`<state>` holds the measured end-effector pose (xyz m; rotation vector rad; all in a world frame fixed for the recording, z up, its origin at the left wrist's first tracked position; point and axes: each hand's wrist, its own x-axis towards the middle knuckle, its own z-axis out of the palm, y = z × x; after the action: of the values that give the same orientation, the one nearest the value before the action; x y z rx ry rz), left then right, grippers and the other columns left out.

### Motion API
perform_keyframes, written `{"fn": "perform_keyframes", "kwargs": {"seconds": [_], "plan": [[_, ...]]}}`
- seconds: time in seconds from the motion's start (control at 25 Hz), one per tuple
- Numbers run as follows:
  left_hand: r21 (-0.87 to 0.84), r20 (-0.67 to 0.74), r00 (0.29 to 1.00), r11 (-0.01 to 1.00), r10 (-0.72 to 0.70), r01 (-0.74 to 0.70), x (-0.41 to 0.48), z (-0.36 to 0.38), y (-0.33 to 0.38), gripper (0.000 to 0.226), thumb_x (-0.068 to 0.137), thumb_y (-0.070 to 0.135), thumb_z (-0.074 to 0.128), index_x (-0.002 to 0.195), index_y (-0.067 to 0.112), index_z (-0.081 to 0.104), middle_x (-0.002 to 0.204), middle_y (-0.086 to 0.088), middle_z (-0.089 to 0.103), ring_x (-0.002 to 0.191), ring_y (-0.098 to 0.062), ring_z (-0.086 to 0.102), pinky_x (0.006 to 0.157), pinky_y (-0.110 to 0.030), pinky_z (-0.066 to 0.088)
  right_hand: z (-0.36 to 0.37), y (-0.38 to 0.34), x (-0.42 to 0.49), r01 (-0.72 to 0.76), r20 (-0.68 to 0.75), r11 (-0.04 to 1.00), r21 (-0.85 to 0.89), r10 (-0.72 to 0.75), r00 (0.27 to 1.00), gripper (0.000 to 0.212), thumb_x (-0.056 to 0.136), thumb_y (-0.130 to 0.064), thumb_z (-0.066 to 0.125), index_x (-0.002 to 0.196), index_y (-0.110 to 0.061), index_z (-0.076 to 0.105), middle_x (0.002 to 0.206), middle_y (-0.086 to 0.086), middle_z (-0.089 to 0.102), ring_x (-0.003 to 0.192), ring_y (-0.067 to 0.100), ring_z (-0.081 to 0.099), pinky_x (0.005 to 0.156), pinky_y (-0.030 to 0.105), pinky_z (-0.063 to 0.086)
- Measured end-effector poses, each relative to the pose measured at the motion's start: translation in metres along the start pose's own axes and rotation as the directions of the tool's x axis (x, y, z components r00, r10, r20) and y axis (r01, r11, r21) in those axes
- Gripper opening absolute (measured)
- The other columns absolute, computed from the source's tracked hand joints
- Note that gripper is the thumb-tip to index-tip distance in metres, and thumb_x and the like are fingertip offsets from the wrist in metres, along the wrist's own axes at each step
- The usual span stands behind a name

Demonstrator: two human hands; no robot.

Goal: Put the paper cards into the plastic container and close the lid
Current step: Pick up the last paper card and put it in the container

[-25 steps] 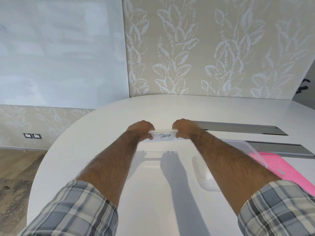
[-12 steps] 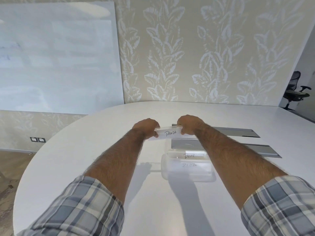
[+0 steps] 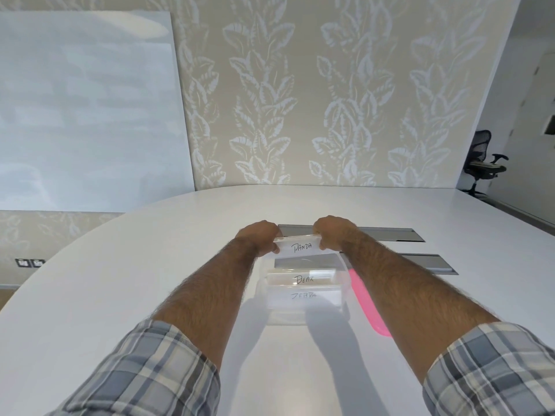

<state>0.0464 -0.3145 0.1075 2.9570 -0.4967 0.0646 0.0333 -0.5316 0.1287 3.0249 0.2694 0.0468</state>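
Note:
My left hand (image 3: pixel 260 239) and my right hand (image 3: pixel 333 232) each pinch one end of a white paper card marked "PANDA" (image 3: pixel 300 247), held upright above the far end of a clear plastic container (image 3: pixel 345 291). Inside the container stand two more cards, one reading "BEAR" (image 3: pixel 303 279) and one reading "ZEBRA" (image 3: pixel 304 296). A pink lid (image 3: pixel 371 310) lies flat on the table just right of the container, partly hidden by my right forearm.
The white oval table (image 3: pixel 150 280) has two grey metal cable hatches (image 3: pixel 387 234) beyond and right of the container. A whiteboard (image 3: pixel 87 115) leans on the patterned wall at left. A black office chair (image 3: pixel 483 163) stands far right.
Both hands have carried the PANDA card to the right, from beside the container to above its far end. The view has shifted so the container and pink lid lie between my arms.

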Motion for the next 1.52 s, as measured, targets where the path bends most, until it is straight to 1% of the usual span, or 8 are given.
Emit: {"fn": "perform_keyframes", "kwargs": {"seconds": [0.16,0.32,0.44,0.6,0.76,1.0,1.12,1.52], "plan": [[0.017,0.028,0.999,1.000,-0.024,0.024,0.008,0.009,0.004,0.051,0.088,0.027,0.072,0.137,0.029,0.058,0.135,0.002,0.060,0.125,-0.023,0.056,0.093,-0.036,0.046,0.012,0.005,0.007,-0.006,0.021,1.000,0.004,0.006,1.000,0.047,0.083,-0.016,0.073,0.128,-0.016,0.061,0.127,0.006,0.063,0.114,0.027,0.062,0.092,0.038,0.052],[0.035,0.043,0.999,0.999,-0.028,0.026,0.015,0.020,0.006,0.047,0.092,0.020,0.066,0.138,0.028,0.058,0.137,0.002,0.060,0.127,-0.023,0.055,0.096,-0.036,0.045,0.025,0.008,0.016,0.006,0.047,1.000,-0.013,-0.005,0.999,0.046,0.086,-0.015,0.071,0.130,-0.013,0.060,0.128,0.008,0.063,0.114,0.028,0.062,0.092,0.038,0.053],[0.051,0.078,0.997,0.998,-0.030,0.026,0.020,0.033,0.006,0.044,0.094,0.019,0.062,0.137,0.028,0.059,0.136,0.002,0.060,0.126,-0.023,0.056,0.097,-0.037,0.047,0.039,0.010,0.023,0.023,0.063,0.999,-0.038,-0.020,0.998,0.044,0.085,-0.013,0.071,0.128,-0.012,0.060,0.128,0.009,0.062,0.115,0.030,0.062,0.093,0.041,0.053],[0.097,0.086,0.995,0.995,-0.046,0.037,0.026,0.044,0.007,0.044,0.096,0.018,0.058,0.139,0.027,0.056,0.139,0.001,0.058,0.127,-0.024,0.055,0.100,-0.041,0.048,0.057,0.014,0.034,0.040,0.094,0.998,-0.051,-0.035,0.995,0.037,0.083,-0.011,0.071,0.120,-0.009,0.065,0.120,0.010,0.066,0.106,0.030,0.066,0.089,0.044,0.056],[0.145,0.092,0.994,0.989,-0.054,0.040,0.031,0.059,0.010,0.041,0.094,0.015,0.058,0.134,0.024,0.059,0.135,0.000,0.061,0.122,-0.027,0.059,0.095,-0.039,0.050,0.070,0.016,0.042,0.055,0.110,0.996,-0.065,-0.047,0.993,0.034,0.082,-0.007,0.069,0.116,-0.008,0.067,0.116,0.010,0.068,0.103,0.030,0.068,0.087,0.043,0.057],[0.165,0.107,0.993,0.986,-0.042,0.024,0.040,0.074,0.009,0.041,0.093,0.013,0.059,0.132,0.025,0.061,0.133,0.000,0.062,0.121,-0.027,0.060,0.095,-0.038,0.050,0.083,0.020,0.047,0.062,0.126,0.997,-0.055,-0.054,0.990,0.039,0.082,-0.007,0.068,0.121,-0.011,0.064,0.121,0.008,0.065,0.110,0.029,0.064,0.089,0.041,0.055],[0.197,0.111,0.993,0.980,-0.037,0.015,0.043,0.078,0.009,0.037,0.092,0.012,0.059,0.127,0.023,0.064,0.128,0.000,0.065,0.116,-0.028,0.063,0.090,-0.038,0.050,0.089,0.020,0.046,0.062,0.128,0.997,-0.054,-0.055,0.990,0.040,0.082,-0.007,0.066,0.122,-0.011,0.063,0.123,0.008,0.064,0.111,0.029,0.064,0.089,0.041,0.055],[0.254,0.131,0.991,0.967,-0.036,0.002,0.047,0.090,0.009,0.032,0.091,0.010,0.058,0.120,0.020,0.066,0.121,-0.002,0.067,0.110,-0.029,0.065,0.085,-0.038,0.052,0.096,0.018,0.046,0.098,0.128,0.990,-0.105,-0.084,0.988,0.038,0.083,-0.005,0.065,0.120,-0.009,0.064,0.120,0.008,0.066,0.107,0.029,0.066,0.086,0.040,0.057]]}}
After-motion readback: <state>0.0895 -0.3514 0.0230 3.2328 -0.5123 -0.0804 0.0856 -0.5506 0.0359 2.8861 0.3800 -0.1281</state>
